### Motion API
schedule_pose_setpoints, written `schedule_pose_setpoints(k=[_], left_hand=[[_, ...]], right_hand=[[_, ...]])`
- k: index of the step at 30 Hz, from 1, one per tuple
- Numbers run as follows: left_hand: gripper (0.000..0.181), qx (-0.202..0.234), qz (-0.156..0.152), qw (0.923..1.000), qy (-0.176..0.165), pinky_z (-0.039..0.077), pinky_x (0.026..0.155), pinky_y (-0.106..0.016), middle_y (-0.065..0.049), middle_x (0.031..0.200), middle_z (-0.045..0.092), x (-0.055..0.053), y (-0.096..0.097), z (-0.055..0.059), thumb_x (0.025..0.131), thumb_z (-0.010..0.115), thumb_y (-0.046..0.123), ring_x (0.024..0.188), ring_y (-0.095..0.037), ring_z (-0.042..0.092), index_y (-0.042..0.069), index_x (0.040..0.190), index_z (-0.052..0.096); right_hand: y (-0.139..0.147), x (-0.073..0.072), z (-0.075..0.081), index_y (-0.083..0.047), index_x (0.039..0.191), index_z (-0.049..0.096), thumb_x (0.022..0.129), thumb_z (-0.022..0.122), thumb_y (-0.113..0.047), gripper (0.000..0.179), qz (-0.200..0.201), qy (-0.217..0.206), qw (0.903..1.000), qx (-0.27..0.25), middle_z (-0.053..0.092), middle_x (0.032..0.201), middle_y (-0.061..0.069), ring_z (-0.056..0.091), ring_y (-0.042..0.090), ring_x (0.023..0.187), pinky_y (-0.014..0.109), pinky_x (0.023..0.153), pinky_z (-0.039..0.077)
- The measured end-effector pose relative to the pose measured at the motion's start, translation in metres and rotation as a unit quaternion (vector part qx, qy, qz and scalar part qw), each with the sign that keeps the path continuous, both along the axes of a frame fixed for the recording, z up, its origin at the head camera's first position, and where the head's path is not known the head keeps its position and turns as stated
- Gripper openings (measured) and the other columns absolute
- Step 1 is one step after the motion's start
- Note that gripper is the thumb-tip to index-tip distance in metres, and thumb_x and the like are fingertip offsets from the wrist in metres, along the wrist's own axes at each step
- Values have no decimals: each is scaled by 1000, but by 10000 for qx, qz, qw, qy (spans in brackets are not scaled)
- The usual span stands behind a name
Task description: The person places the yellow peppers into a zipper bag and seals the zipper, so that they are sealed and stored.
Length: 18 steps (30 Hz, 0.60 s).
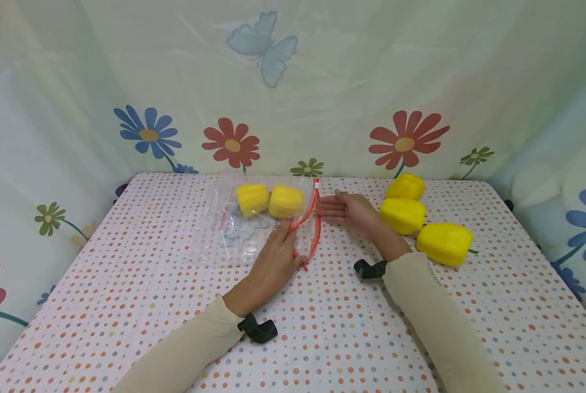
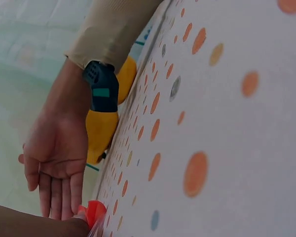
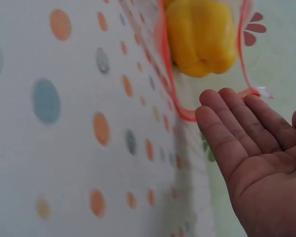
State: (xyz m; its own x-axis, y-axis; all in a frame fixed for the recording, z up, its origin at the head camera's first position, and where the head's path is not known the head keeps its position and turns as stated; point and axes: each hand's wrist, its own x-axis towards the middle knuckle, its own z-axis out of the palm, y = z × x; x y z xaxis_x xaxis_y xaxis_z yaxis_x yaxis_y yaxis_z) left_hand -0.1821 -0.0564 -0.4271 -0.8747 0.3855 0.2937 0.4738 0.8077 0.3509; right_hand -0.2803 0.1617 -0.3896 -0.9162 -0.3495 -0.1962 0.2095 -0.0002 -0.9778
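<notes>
A clear plastic zip bag [image 1: 206, 232] with a red zip edge [image 1: 317, 240] lies on the table, its mouth facing right. Inside are two yellow bell peppers [image 1: 252, 200], side by side. My left hand [image 1: 275, 255] pinches the near side of the bag's mouth between thumb and fingers; the left wrist view catches the red strip [image 2: 94, 211] beside that hand. Straight-fingered and holding nothing, my right hand [image 1: 354, 214] is at the mouth, fingertips by the red edge. In the right wrist view its palm [image 3: 266, 173] shows, with a bagged pepper [image 3: 201, 37] beyond the fingertips.
Three more yellow bell peppers, one at the back [image 1: 406, 186], one in the middle [image 1: 403, 216] and one in front [image 1: 445, 244], lie right of the right hand. A dotted cloth [image 1: 322, 338] covers the table. Behind hangs a flowered curtain [image 1: 332, 82].
</notes>
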Motion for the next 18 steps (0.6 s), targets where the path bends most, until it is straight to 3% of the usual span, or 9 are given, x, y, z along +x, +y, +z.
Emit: schedule_pose_setpoints(k=[11,18], left_hand=[[63,-46,8,10000,-44,24,113,-41,-19,156,23,-1,-1,0,85,77,22,140,-32,30,-10,133,50],[65,-64,-25,9999,-92,23,114,-41,-19,156,24,-1,0,0,87,76,24,139,-32,31,-10,135,49]], right_hand=[[32,30,31,8,137,48,105,44,-28,48,-122,997,9913,852,58,131,21,59,24,117,40,97,45],[63,53,41,5,137,51,101,52,-36,55,-365,1358,9813,1313,61,128,17,60,22,116,37,96,46]])
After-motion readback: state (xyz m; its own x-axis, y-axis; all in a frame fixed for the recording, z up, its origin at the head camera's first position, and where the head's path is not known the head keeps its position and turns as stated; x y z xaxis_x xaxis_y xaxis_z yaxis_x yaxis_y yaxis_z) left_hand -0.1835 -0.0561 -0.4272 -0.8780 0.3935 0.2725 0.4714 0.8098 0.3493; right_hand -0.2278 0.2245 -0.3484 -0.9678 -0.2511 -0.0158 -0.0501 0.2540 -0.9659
